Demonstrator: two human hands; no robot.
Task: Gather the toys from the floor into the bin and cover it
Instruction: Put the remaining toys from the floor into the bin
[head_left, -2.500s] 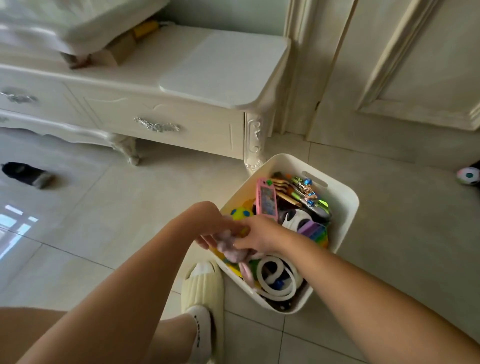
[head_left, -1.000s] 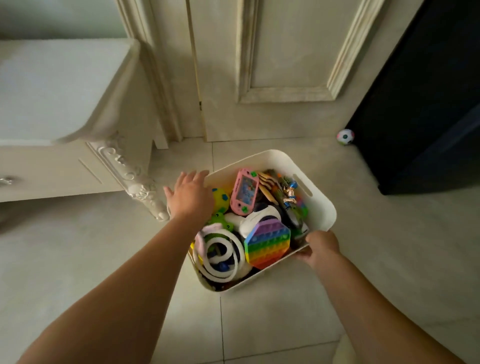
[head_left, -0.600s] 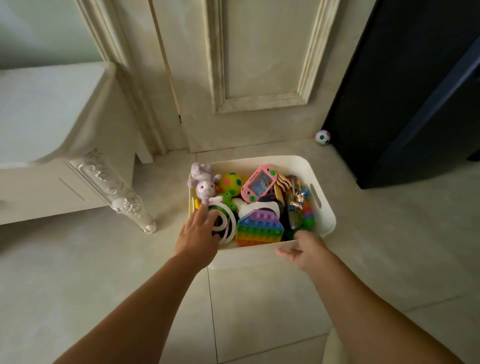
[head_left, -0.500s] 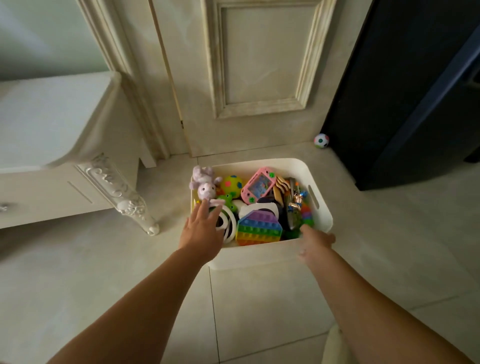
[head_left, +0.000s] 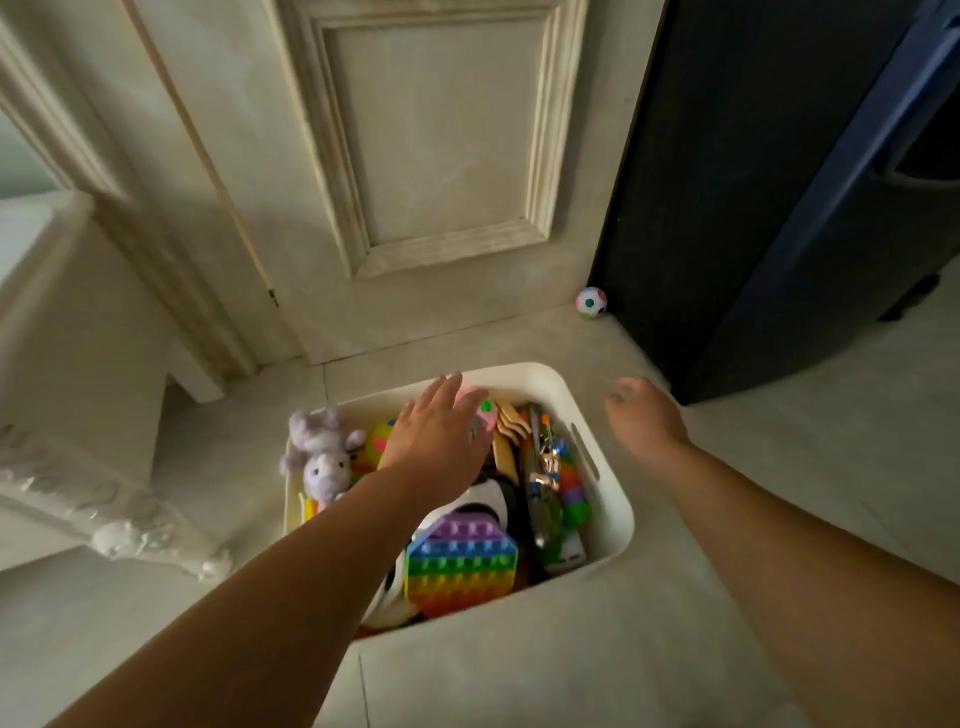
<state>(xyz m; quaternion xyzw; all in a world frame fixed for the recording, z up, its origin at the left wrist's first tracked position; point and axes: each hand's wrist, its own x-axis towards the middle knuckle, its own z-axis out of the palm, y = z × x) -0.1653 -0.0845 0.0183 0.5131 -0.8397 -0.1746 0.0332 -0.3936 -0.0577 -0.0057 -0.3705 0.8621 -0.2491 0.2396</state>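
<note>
spotted ball: a small spotted ball (head_left: 591, 302) lies on the floor (head_left: 779, 467) at about 1 o'clock from the bin, in the corner where the panelled door (head_left: 441, 156) meets the dark cabinet (head_left: 753, 208). it is round, so no long axis governs the grasp.
bin: the white bin (head_left: 524, 371) sits on the floor straight ahead at 12 o'clock, packed with toys: a purple plush (head_left: 322, 457) at its 9 o'clock edge and a rainbow pop-it (head_left: 462, 566) at its near side. no lid is in view.
nearer hand: the right hand, by judgement. it is just past the bin's 1 o'clock corner, between bin and ball, though well apart from the ball.
left hand: the left hand (head_left: 441, 441) is flat, palm down, fingers straight toward 12 o'clock over the bin's far half, above a pink toy (head_left: 485, 413). it grips nothing, and whether it touches the toys cannot be told.
right hand: the right hand (head_left: 641, 418) is empty, fingers loosely curled, forearm running toward 11 o'clock.
next move: likely a forward reach with the right hand to the ball, then a lid to find.
</note>
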